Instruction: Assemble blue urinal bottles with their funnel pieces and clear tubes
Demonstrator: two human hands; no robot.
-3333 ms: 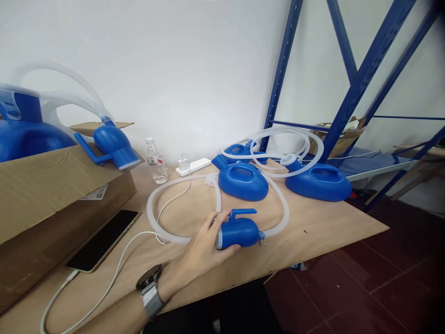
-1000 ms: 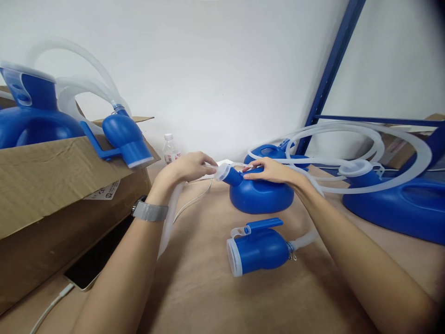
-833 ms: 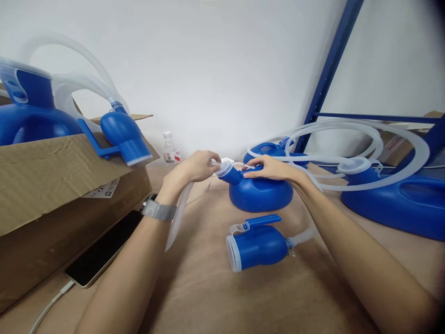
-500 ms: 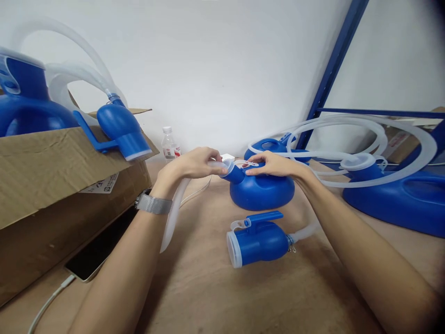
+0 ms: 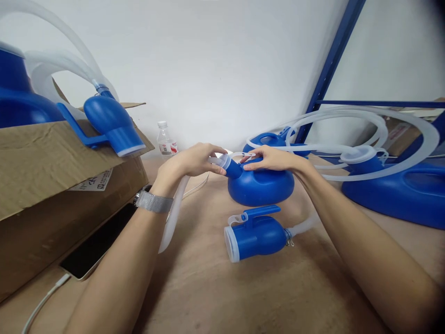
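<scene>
Gripping the white hose end at the neck of a blue jug, both hands up at the middle of the bench.

The left hand (image 5: 189, 163) is curled closed around the clear hose (image 5: 173, 214) right where its white cap (image 5: 222, 161) meets the jug's spout, and the hose hangs down past the wrist. The right hand (image 5: 269, 158) rests on the top of the blue jug (image 5: 261, 185), fingers pinched on a thin white strap beside the spout. The jug sits flat on the bench (image 5: 215, 287). Just in front of it lies a small blue funnel cup (image 5: 255, 235) on its side. To the left stands a cardboard box (image 5: 52, 185); a phone (image 5: 97, 243) lies beside it.
</scene>
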